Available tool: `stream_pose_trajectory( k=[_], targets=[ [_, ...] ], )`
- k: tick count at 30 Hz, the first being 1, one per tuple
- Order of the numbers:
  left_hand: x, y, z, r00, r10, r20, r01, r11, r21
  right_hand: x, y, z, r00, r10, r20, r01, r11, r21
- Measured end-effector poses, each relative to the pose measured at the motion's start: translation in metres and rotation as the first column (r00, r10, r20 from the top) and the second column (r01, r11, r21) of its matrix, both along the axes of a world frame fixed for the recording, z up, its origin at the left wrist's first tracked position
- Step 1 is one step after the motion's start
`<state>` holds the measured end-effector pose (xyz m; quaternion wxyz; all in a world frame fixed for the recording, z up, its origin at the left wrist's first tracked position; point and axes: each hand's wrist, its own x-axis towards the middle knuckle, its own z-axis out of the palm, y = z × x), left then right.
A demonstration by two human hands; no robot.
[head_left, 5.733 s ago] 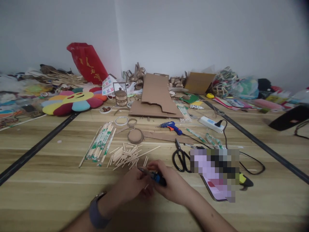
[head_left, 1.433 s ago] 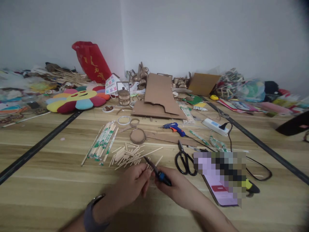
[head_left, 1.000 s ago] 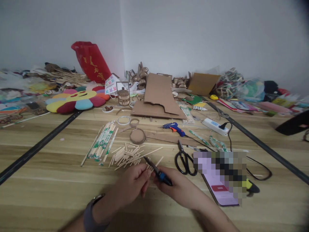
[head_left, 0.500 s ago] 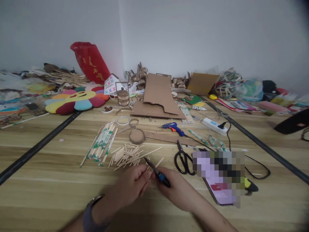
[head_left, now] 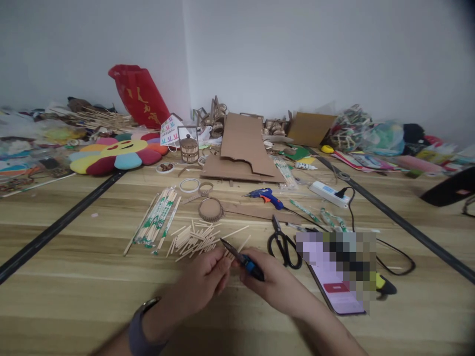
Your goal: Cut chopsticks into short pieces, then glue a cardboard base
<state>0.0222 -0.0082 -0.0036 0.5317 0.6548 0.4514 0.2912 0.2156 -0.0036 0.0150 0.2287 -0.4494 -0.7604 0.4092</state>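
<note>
My right hand [head_left: 269, 277] is closed around a pair of pliers [head_left: 248, 263] with a dark pointed nose and a blue-and-black handle. The nose points up and left over the fingertips of my left hand [head_left: 208, 277]. My left hand pinches short pale wooden sticks [head_left: 229, 254], partly hidden by the fingers and the pliers. Just beyond both hands lies a loose pile of cut wooden sticks [head_left: 193, 240]. A round cardboard ring [head_left: 211, 209] with a ridged rim sits behind the pile.
Black scissors [head_left: 284, 244] and a phone [head_left: 343, 291] lie on the right. Behind are a blue glue gun [head_left: 269, 197], a power strip [head_left: 329, 193] and cardboard sheets [head_left: 243, 143]. Wrapped chopsticks [head_left: 158, 215] lie left, near a flower cushion [head_left: 118, 153]. A small lidded basket [head_left: 189, 149] stands farther back.
My right hand and the pliers have shifted slightly right, with the tool's tip a little higher. My left hand has hardly moved.
</note>
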Motion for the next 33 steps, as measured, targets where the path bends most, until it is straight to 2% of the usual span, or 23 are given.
stream_pose_trajectory(
  k=[5,8,10,12,14,15,17,19,21,25,28,33],
  targets=[
    [0.006,0.000,-0.007,0.991,0.001,0.131,0.005,0.999,-0.041,0.004,-0.001,-0.001,0.998,0.050,-0.024,-0.052,0.997,-0.057],
    [0.005,0.002,-0.004,0.966,0.083,0.243,-0.064,0.995,-0.083,0.004,0.000,-0.004,1.000,0.014,-0.017,-0.014,1.000,-0.002],
    [0.002,0.004,0.000,0.962,0.147,0.230,-0.129,0.987,-0.093,0.005,0.003,-0.006,0.997,-0.070,0.021,0.069,0.996,0.065],
    [0.000,0.005,0.001,0.984,0.138,0.115,-0.132,0.989,-0.066,0.008,0.006,-0.010,0.982,-0.189,0.018,0.181,0.962,0.203],
    [-0.002,0.005,-0.001,0.995,0.070,-0.070,-0.070,0.998,0.000,0.010,0.008,-0.013,0.971,-0.237,-0.021,0.227,0.896,0.381],
    [-0.001,0.004,-0.003,0.987,0.043,-0.158,-0.038,0.999,0.036,0.011,0.008,-0.015,0.975,-0.222,-0.021,0.207,0.867,0.453],
    [0.001,0.002,-0.005,0.958,0.028,-0.285,0.001,0.995,0.101,0.010,0.008,-0.018,0.985,-0.162,0.056,0.112,0.854,0.509],
    [0.004,0.001,-0.006,0.938,0.044,-0.343,0.008,0.989,0.148,0.007,0.006,-0.021,0.972,-0.148,0.184,0.042,0.876,0.480],
    [0.007,0.000,-0.007,0.932,0.072,-0.354,0.003,0.978,0.206,0.004,0.005,-0.024,0.942,-0.177,0.287,0.031,0.893,0.449],
    [0.009,-0.001,-0.010,0.914,0.103,-0.393,0.012,0.960,0.280,-0.001,0.005,-0.030,0.912,-0.235,0.337,0.071,0.898,0.434],
    [0.011,-0.002,-0.009,0.847,0.104,-0.522,0.047,0.962,0.268,-0.002,0.005,-0.031,0.912,-0.238,0.333,0.090,0.911,0.402],
    [0.016,-0.005,0.000,0.705,0.090,-0.703,0.093,0.971,0.218,-0.004,0.004,-0.030,0.920,-0.245,0.307,0.125,0.924,0.362]
  ],
)
